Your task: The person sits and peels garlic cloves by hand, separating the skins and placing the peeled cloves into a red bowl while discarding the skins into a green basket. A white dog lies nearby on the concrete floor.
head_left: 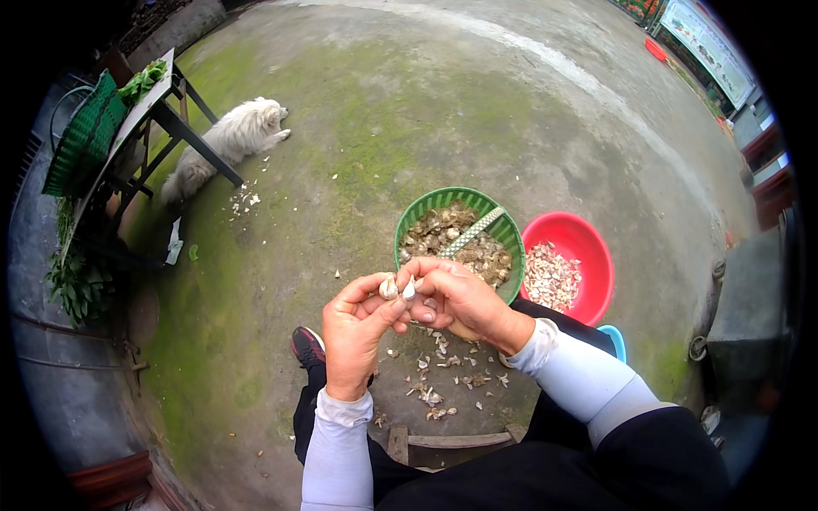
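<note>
My left hand (361, 329) grips part of a garlic bulb (388, 287) between thumb and fingers. Touching it from the right, my right hand (463, 300) pinches a garlic clove (409, 289) at its tip. Just beyond both hands stands a green plastic basket (519, 255) with a patterned handle across it, holding whole garlic bulbs (492, 255). A red plastic basin (599, 255) to its right holds a heap of loose garlic cloves (551, 278). Garlic skins and scraps (429, 396) lie on the ground below my hands.
A white dog (239, 131) lies beside a table (144, 118) at the upper left, with a green woven basket (86, 140) and leafy greens (142, 83). Part of a light blue container (615, 342) shows by my right leg. A wooden stool edge (459, 441) is beneath me.
</note>
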Demonstrator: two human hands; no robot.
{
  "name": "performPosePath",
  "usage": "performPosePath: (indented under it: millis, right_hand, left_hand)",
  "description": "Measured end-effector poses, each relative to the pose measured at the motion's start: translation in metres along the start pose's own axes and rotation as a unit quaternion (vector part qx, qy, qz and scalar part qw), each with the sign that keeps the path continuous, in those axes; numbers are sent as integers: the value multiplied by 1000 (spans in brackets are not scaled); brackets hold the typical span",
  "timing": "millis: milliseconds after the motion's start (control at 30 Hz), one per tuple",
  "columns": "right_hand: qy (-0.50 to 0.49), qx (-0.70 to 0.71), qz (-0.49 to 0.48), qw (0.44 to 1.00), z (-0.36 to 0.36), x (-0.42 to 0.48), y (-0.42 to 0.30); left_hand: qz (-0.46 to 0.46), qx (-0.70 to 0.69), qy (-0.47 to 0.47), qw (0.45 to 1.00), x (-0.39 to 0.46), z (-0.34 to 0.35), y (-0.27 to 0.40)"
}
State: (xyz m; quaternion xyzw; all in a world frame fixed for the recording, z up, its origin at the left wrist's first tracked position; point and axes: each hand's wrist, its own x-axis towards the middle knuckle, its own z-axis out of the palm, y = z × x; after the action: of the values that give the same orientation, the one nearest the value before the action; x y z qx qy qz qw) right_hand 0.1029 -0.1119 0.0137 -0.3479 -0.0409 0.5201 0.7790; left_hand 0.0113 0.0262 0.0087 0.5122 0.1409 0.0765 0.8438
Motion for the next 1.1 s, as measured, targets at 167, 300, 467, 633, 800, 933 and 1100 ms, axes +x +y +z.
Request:
performPosePath:
  millis: [167, 300, 467, 633, 800, 933, 1100]
  right_hand:
    - [14, -105, -11, 994, 0, 1, 2]
    - [41, -184, 19, 982, 2, 1, -3]
    - [21, -111, 20, 993, -5, 0, 0]
    - [24, 1, 0, 1000, -3, 3, 1]
    - [36, -171, -30, 984, 2, 1, 2]
    - [45, -273, -24, 961, 3, 1, 1]
    - [71, -262, -22, 962, -8, 3, -4]
  left_hand:
    - [26, 67, 18, 997, -2, 2, -3]
    - [34, 119, -3, 992, -3, -1, -4]
    - [7, 75, -28, 997, -4, 4, 3]
    - [32, 46, 42, 998, -4, 10, 2]
    - [79, 196, 76, 974, -2, 4, -9]
    - [135, 307, 59, 940, -3, 6, -11]
    - [26, 122, 19, 992, -5, 10, 1]
